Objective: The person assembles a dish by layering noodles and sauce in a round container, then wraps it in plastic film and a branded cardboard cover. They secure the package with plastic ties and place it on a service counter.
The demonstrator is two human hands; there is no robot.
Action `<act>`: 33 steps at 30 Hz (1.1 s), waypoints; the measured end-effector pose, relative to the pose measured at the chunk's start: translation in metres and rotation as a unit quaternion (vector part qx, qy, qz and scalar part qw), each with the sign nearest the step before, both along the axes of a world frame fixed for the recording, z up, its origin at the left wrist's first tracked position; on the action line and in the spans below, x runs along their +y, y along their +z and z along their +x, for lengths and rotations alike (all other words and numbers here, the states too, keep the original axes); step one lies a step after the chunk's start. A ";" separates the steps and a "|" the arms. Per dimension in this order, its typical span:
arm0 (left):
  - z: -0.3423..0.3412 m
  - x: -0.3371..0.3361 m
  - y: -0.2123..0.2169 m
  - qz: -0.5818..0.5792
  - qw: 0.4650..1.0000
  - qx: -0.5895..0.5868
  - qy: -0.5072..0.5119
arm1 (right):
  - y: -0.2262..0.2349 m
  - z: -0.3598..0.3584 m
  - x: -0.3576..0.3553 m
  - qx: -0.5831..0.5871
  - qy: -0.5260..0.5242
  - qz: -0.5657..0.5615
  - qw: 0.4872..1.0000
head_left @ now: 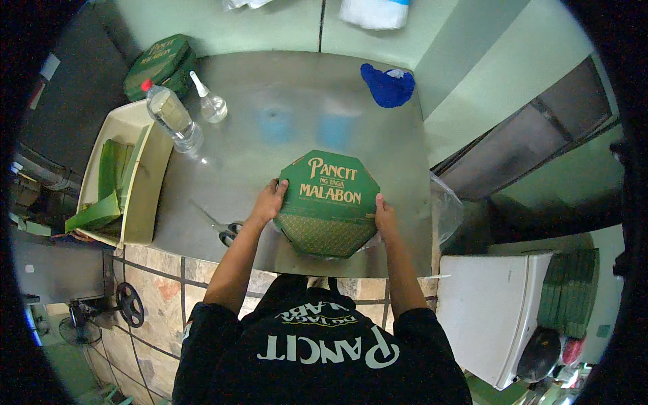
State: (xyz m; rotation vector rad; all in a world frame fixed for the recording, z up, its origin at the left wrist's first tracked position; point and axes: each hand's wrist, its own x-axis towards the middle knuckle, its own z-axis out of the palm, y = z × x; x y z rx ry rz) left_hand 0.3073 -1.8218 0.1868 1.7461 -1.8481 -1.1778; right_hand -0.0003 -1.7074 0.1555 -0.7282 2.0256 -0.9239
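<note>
A closed, eight-sided green cardboard box (pixel 331 209) with pale lettering is between my two hands, over the near part of the metal table. My left hand (pixel 271 201) grips its left side, with the thumb up at the lid's edge. On the opposite side, my right hand (pixel 385 217) holds the box the same way. Fingers under or behind the box are partly hidden. Whether the box rests on the table or is slightly raised, I cannot tell. Scissors (pixel 230 233) with black handles lie left of it, by my left forearm. Clear plastic shows beneath the box's near edge.
The metal table (pixel 236 162) carries a clear bottle with a red cap (pixel 173 118), a small squeeze bottle (pixel 211 104) and a blue cloth item (pixel 388 86). A cream bin (pixel 150 182) with green leaf pieces stands left. More green boxes (pixel 158 66) sit far left; a white freezer (pixel 486 310) stands right.
</note>
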 end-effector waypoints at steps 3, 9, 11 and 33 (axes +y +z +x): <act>-0.001 0.003 -0.009 -0.054 0.998 0.016 0.031 | -0.014 0.006 0.003 0.054 0.003 -0.059 0.997; -0.003 0.002 -0.016 -0.059 0.997 -0.044 -0.009 | -0.021 0.000 -0.007 0.169 0.027 -0.032 0.985; -0.001 -0.004 -0.020 -0.074 0.996 -0.025 -0.029 | -0.019 -0.005 -0.008 0.199 0.049 -0.057 0.977; -0.039 -0.082 -0.010 0.039 0.967 0.059 -0.246 | 0.010 0.012 -0.093 0.084 0.348 -0.009 0.934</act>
